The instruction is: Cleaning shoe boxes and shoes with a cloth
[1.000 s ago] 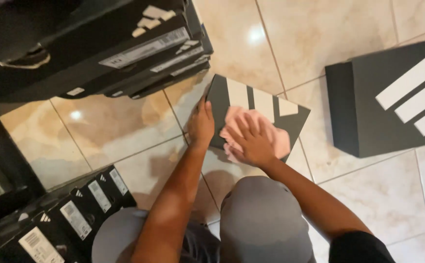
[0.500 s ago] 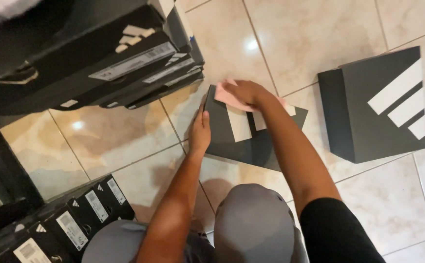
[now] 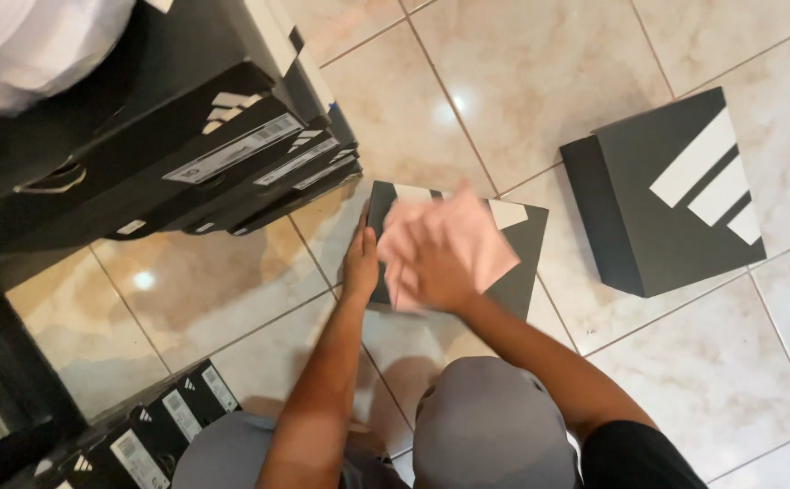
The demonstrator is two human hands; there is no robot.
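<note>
**Fingers on the pink cloth, box under them**

The fingers of the right hand (image 3: 435,272) lie spread and flat on a pink cloth (image 3: 463,240); they look blurry, so I cannot tell more; the cloth sits on top of a dark shoe box (image 3: 517,272) on the tiled floor (image 3: 214,290); the cloth reaches from the fingers toward 1 o'clock; the left hand (image 3: 360,264) presses the box's edge at 9 o'clock, fingers together; another dark box (image 3: 630,208) lies apart at 3 o'clock.
</note>
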